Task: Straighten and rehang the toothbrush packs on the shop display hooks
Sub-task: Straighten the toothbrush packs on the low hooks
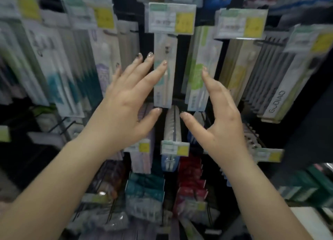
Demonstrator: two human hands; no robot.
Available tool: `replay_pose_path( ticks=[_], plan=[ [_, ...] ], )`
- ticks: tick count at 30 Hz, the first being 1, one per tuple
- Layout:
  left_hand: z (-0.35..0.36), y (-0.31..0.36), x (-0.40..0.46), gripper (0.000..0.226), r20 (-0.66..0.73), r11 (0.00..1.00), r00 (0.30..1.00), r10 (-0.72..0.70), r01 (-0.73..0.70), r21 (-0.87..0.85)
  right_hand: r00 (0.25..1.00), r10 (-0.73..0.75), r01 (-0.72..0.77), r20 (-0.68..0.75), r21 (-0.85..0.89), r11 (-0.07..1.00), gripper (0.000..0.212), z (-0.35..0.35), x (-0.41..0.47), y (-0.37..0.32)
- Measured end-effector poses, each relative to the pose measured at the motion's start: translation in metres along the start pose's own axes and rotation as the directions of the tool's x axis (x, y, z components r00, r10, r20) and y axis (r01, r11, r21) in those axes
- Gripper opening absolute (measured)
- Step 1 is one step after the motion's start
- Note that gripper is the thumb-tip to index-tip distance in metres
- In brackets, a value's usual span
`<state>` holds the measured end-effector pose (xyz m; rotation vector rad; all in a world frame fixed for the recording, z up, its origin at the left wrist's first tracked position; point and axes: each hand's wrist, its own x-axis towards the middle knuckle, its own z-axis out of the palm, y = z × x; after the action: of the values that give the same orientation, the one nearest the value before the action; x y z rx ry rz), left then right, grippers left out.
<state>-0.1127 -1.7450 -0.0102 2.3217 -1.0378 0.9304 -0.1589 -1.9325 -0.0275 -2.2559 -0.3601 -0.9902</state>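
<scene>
Dark shop racking fills the head view, hung with rows of blurred toothbrush packs under white and yellow price tags point(172, 17). At centre, just below the 12 o'clock tag, hangs a slim pale toothbrush pack point(164, 72), upright, with a brush showing through its clear front. The left hand point(124, 99) reaches in from 7 o'clock, fingers spread and straight, its forefinger tip lying on the pack's left edge. The right hand point(218, 117), from 5 o'clock, is loosely spread, holding nothing, beside a green-marked pack point(200, 73).
</scene>
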Motion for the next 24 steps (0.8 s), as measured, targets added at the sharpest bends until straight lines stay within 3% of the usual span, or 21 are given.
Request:
replay_pose_path(
  ticks=[8,14,18,24],
  plan=[
    [-0.001,-0.040,-0.055,0.067,0.022,0.978,0.980,-0.198,0.196,0.069,0.989,0.022,-0.030,0.145,0.055,0.998,0.071,0.057,-0.016,-0.007],
    [-0.021,-0.083,-0.102,0.070,0.031,0.915,0.920,-0.391,0.385,0.118,0.964,0.057,-0.080,0.260,0.079,0.994,0.073,0.104,-0.019,-0.026],
    [-0.035,-0.114,-0.130,0.069,0.014,0.864,0.869,-0.495,0.490,0.116,0.956,0.067,-0.092,0.285,0.076,0.993,0.072,0.133,-0.016,-0.041],
    [-0.042,-0.143,-0.164,0.072,0.078,0.839,0.835,-0.545,0.543,0.049,0.955,0.125,-0.145,0.268,0.058,0.988,0.070,0.160,-0.006,-0.060]
  ],
)
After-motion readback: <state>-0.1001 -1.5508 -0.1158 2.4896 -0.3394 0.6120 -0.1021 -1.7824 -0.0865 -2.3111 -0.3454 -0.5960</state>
